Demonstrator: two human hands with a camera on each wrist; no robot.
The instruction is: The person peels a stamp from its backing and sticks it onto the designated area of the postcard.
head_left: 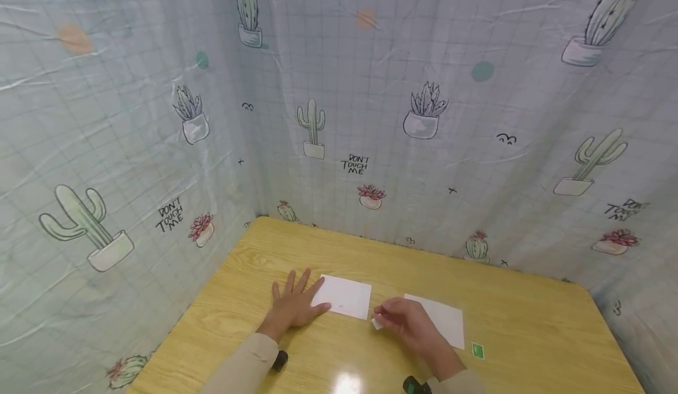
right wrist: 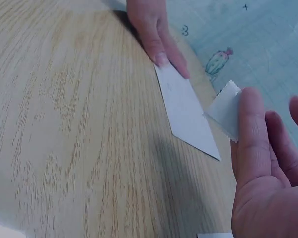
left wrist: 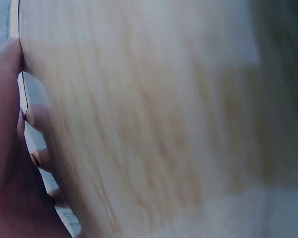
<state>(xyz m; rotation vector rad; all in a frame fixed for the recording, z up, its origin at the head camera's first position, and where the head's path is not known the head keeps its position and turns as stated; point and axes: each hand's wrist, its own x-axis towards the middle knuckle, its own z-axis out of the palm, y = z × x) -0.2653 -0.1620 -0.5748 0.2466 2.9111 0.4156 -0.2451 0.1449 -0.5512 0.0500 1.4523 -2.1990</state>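
My left hand (head_left: pixel 296 307) lies with its fingers spread, thumb and index finger on the left end of a white paper rectangle (head_left: pixel 346 295), envelope-like, with a small faint mark near its lower edge. Just to the right, my right hand (head_left: pixel 410 323) pinches a small white stamp (right wrist: pixel 224 109) with zigzag edges between its fingers. The stamp's plain side faces the right wrist camera. Partly behind the right hand lies a second white paper rectangle (head_left: pixel 447 320). A green stamp (head_left: pixel 478 350) with a pale border is beside that paper's lower right corner.
Everything rests on a yellow wood-grain table (head_left: pixel 529 323). Hanging cloth (head_left: pixel 328 76) printed with cacti encloses its left and back sides. Dark wrist bands (head_left: pixel 279 361) sit near both sleeves, and a bright reflection shows at the table's front.
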